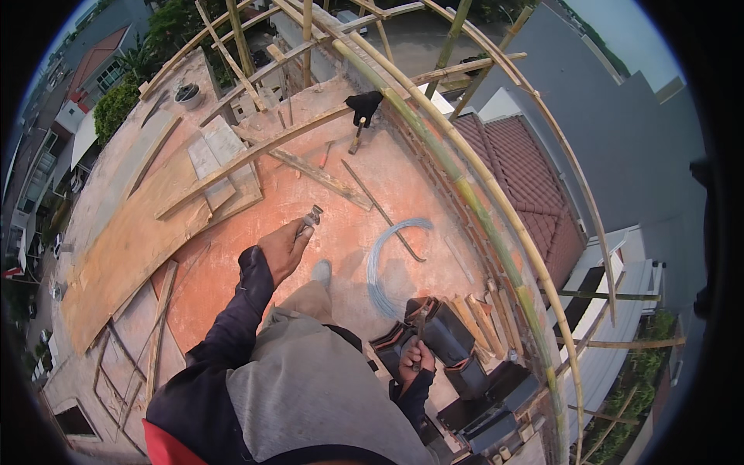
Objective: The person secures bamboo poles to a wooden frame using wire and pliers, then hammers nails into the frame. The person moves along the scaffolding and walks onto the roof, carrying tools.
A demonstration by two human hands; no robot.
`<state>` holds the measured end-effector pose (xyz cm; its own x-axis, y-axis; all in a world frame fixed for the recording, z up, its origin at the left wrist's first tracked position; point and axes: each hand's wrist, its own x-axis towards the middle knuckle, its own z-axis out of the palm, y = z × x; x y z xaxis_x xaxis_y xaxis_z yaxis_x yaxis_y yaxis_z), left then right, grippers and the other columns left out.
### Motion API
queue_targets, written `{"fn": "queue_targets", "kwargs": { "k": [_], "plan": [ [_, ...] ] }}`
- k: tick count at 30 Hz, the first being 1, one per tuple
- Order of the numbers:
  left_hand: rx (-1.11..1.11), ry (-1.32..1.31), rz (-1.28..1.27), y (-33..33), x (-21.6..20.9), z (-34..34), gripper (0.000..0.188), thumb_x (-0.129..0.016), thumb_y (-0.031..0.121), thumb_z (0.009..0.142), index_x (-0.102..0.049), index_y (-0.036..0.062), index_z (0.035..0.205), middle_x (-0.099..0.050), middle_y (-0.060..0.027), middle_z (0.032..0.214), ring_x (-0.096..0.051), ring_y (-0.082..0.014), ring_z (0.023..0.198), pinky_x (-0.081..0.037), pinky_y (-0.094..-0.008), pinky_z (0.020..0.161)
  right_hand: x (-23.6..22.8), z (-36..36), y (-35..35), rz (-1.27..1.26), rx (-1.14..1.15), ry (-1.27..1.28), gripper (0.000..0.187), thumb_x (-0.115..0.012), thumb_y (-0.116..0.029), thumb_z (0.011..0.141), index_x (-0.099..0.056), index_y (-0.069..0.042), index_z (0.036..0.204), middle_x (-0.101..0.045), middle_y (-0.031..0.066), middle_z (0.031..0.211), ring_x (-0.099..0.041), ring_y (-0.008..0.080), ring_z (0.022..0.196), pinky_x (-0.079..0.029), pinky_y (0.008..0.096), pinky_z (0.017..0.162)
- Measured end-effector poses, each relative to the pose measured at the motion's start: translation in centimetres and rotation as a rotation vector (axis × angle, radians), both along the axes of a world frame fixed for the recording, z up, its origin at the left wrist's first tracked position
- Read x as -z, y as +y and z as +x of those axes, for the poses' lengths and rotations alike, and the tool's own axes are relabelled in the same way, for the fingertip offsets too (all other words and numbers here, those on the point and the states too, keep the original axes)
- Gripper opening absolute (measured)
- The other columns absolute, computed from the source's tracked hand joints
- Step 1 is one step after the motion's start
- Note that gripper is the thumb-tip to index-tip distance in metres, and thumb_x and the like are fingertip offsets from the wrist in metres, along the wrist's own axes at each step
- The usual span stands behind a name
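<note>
My left hand [284, 249] is closed, held out in front of me over the orange-red floor. From its fingers sticks a small grey metal piece with a flared end [314, 215]; its exact kind is unclear. Lower right, my right hand [416, 359] is closed round a slim, dark, rusty-looking tool [421, 322] that points away from me. Behind that tool lie dark glossy roof tiles [449, 335], which make its tip hard to make out. A loose coil of pale blue-grey wire [373, 267] rests on the floor between the hands and the far side.
A bent metal bar [384, 211], a hammer [357, 136] and a black cloth or bag [364, 105] lie farther off. Plywood sheets [128, 248] and planks cover the left. Bamboo poles [465, 182] run along the right edge, with rooftops below. Cut wood [473, 325] sits beside the tiles.
</note>
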<state>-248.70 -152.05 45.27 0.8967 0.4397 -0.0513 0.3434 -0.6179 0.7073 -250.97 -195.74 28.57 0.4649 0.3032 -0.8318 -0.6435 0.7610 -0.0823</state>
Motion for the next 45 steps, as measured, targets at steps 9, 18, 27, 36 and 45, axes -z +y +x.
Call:
{"fn": "queue_targets", "kwargs": {
  "k": [9, 18, 27, 36, 45],
  "plan": [
    [0.08, -0.39, -0.413, 8.4, -5.8, 11.3, 0.053, -0.041, 0.052, 0.101, -0.053, 0.0036, 0.085, -0.052, -0.0039, 0.074, -0.052, -0.0176, 0.07, -0.043, -0.0322, 0.065, -12.1, 8.0, 4.7, -0.216, 0.119, -0.888, 0.025, -0.053, -0.016, 0.099, -0.053, -0.013, 0.124, -0.054, 0.0037, 0.082, -0.055, 0.0143, 0.067, -0.046, 0.0363, 0.059],
    [0.352, -0.963, -1.683, 11.6, -8.0, 16.0, 0.054, -0.036, 0.043, 0.104, -0.044, 0.0018, 0.139, -0.043, -0.0276, 0.142, -0.042, -0.0414, 0.134, -0.039, -0.0597, 0.107, -11.1, 21.6, 8.9, -0.685, -0.112, -0.682, 0.027, -0.063, -0.033, 0.095, -0.048, -0.012, 0.086, -0.044, 0.0006, 0.059, -0.044, 0.0127, 0.043, -0.038, 0.0308, 0.042],
    [0.146, -1.353, -1.59, 16.2, -5.5, 13.7, 0.056, -0.035, 0.041, 0.104, -0.035, 0.0029, 0.145, -0.027, -0.0264, 0.153, -0.023, -0.0444, 0.143, -0.027, -0.0641, 0.112, -0.2, 31.5, 15.4, -0.855, -0.764, -0.309, 0.03, -0.073, -0.028, 0.083, -0.051, -0.007, 0.078, -0.039, 0.0006, 0.049, -0.038, 0.014, 0.032, -0.033, 0.0322, 0.032],
    [-0.311, -1.337, -1.51, 19.5, -3.2, 16.7, 0.042, -0.045, 0.041, 0.103, -0.055, 0.001, 0.113, -0.059, -0.0077, 0.092, -0.061, -0.0188, 0.086, -0.05, -0.046, 0.092, 4.1, 40.8, 24.2, -0.961, -1.273, -0.805, 0.025, -0.072, -0.024, 0.081, -0.056, -0.006, 0.077, -0.046, 0.0012, 0.053, -0.045, 0.0144, 0.037, -0.037, 0.0314, 0.036],
    [-0.482, -0.16, -1.521, 24.7, 4.4, 31.6, 0.026, -0.061, 0.031, 0.097, -0.057, 0.0055, 0.094, -0.054, 0.0011, 0.067, -0.051, -0.0081, 0.05, -0.048, -0.0277, 0.047, -2.5, 48.9, 38.1, -0.703, -1.329, -0.78, 0.024, -0.061, -0.016, 0.083, -0.058, -0.001, 0.102, -0.053, 0.0049, 0.064, -0.054, 0.0141, 0.052, -0.045, 0.0285, 0.049]
  ]
}}
